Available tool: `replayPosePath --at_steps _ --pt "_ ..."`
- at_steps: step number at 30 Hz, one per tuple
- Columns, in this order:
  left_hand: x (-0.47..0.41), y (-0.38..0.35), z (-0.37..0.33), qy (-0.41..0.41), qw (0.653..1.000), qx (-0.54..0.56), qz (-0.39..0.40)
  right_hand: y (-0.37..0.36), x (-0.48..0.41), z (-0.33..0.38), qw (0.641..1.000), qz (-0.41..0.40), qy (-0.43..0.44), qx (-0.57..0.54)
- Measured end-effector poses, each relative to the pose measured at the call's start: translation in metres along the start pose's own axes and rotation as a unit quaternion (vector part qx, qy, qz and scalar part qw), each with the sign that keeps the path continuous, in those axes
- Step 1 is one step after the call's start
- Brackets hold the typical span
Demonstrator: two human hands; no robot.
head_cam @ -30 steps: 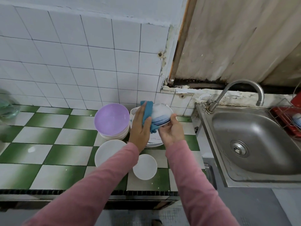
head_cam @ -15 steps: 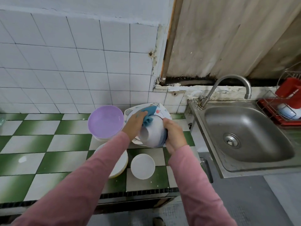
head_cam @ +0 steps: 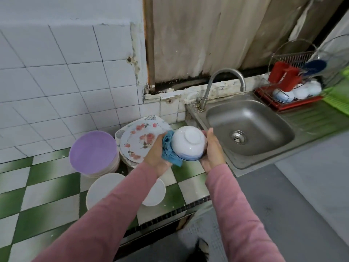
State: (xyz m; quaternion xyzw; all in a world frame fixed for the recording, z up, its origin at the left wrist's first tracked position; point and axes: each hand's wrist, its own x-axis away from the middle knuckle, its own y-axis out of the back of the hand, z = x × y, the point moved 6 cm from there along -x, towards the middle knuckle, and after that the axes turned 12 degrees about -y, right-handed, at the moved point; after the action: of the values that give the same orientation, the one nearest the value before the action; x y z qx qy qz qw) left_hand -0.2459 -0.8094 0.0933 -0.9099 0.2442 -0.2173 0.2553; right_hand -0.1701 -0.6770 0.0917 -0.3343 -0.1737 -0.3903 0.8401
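Note:
A white bowl with a blue rim band [head_cam: 188, 143] is held upside down above the counter's right end, its foot ring facing me. My right hand [head_cam: 212, 152] grips its right side. My left hand [head_cam: 156, 156] holds a blue cloth [head_cam: 169, 150] against the bowl's left side. Both sleeves are pink. The fingers of both hands are partly hidden behind the bowl and cloth.
On the green-and-white tiled counter [head_cam: 47, 186] sit a flowered plate stack [head_cam: 139, 142], a purple plate on a stack [head_cam: 93, 151], a large white plate [head_cam: 102, 188] and a small white dish [head_cam: 156, 193]. A steel sink [head_cam: 251, 129] with a tap [head_cam: 224, 80] lies right; a dish rack [head_cam: 294, 89] beyond.
The bowl has been turned so its base faces up toward me, and it has shifted right toward the sink. The cloth moved from the bowl's top to its left side. My view swung right.

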Motion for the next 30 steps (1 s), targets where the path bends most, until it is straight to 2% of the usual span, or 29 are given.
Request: replayPosePath --at_steps 2,3,6,9,13,21,25,30 --pt "0.005 -0.025 -0.002 -0.048 0.998 -0.015 0.035 0.017 0.006 0.011 0.999 -0.008 0.03 0.041" --pt "0.001 -0.04 0.005 -0.041 0.997 -0.013 0.069 0.027 0.011 0.017 0.997 -0.016 0.045 0.066" --pt "-0.001 -0.082 0.024 0.007 0.99 -0.042 0.137 0.063 0.015 0.037 0.986 -0.046 0.086 0.139" --pt "-0.008 -0.132 0.054 0.042 0.986 -0.044 0.154 0.104 0.019 0.065 0.98 -0.042 0.116 0.155" --pt "-0.01 -0.21 0.105 0.102 0.98 -0.039 0.169 0.174 0.026 0.117 0.964 -0.085 0.157 0.196" --pt "0.018 -0.392 0.218 0.163 0.947 -0.076 0.266 0.364 0.051 0.221 0.976 -0.145 0.162 -0.008" --pt "0.018 -0.45 0.273 0.196 0.94 -0.085 0.266 0.442 0.063 0.261 0.971 -0.178 0.147 -0.069" --pt "0.002 -0.488 0.312 0.211 0.946 -0.057 0.239 0.489 0.047 0.287 0.972 -0.159 0.135 -0.107"
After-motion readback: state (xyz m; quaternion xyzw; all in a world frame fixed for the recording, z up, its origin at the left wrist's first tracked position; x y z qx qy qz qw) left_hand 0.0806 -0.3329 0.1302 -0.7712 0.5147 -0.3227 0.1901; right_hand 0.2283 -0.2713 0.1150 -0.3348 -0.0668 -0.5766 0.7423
